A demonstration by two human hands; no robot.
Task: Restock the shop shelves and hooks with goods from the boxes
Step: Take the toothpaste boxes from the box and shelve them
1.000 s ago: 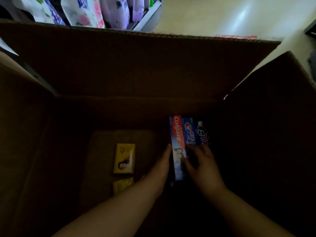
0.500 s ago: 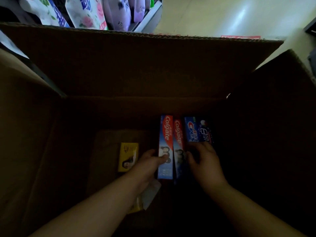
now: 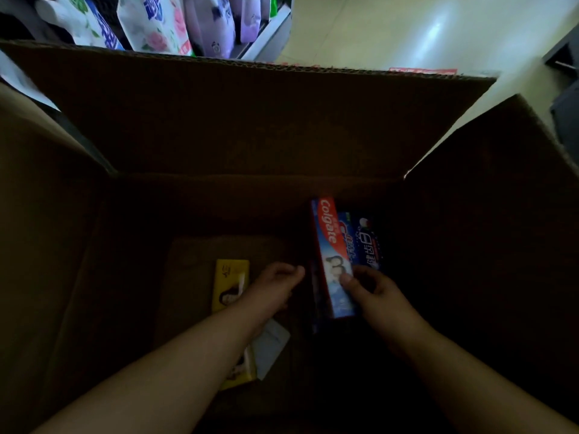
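Two forearms are reaching down into a big, dim cardboard box [image 3: 282,126], nearest me, and everything worth grabbing is sitting on its bottom. Closest to the near wall, under the left forearm, a yellow packet [image 3: 241,375] and a white card [image 3: 272,347] are lying loose, probably just leftovers. A bit further in, the left hand [image 3: 272,289] is hovering with its fingers loosely curled and gripping nothing, right beside a dark carton on edge [image 3: 315,296], so I'm guessing it's getting ready to steady or collect that one. The right hand [image 3: 372,292] is pinching the red and blue Colgate carton [image 3: 333,258] at its near end, thumb on the printed face, tipping it up toward the right wall of the box; holding it by the end like that seems the easy way to lift a long thin carton out of a deep box. Another yellow packet [image 3: 231,283] is lying flat left of the hands, nearer the middle of the floor. Behind the Colgate, a blue toothpaste carton [image 3: 366,245] is sitting near the far right corner. Past the far wall, bagged goods [image 3: 163,23] are standing on a shop shelf [image 3: 266,36], likely where this stuff is heading
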